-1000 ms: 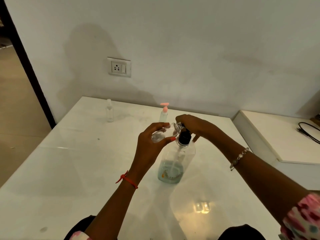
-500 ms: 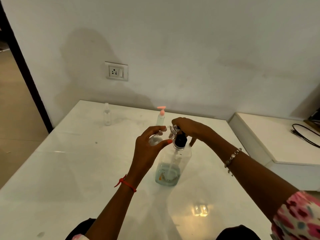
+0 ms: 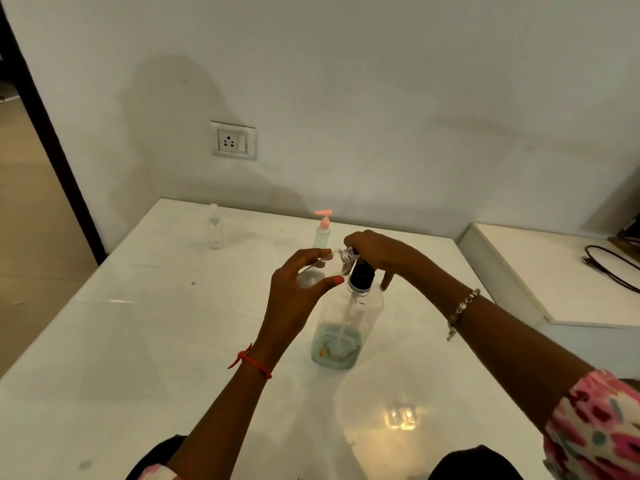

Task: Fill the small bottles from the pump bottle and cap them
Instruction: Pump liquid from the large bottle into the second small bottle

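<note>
A big clear pump bottle (image 3: 346, 327) with a black collar stands mid-table, a little bluish liquid at its bottom. My left hand (image 3: 298, 299) grips a small clear bottle (image 3: 322, 271), tilted with its threaded mouth at the pump's spout. My right hand (image 3: 375, 252) rests on top of the pump head, fingers curled over it and hiding it. Two more small bottles stand behind: one with a pink pump top (image 3: 322, 232) and a clear one (image 3: 214, 228) at the far left.
The white table (image 3: 145, 341) meets the wall at the back, under a socket (image 3: 233, 141). To the right lies a lower white ledge (image 3: 540, 271) with a black cable (image 3: 613, 268). A dark door frame (image 3: 52, 140) stands at the left.
Both hands keep their places on the small bottle and the pump head; my right hand and the pump head have sunk slightly. The view has tilted up a little.
</note>
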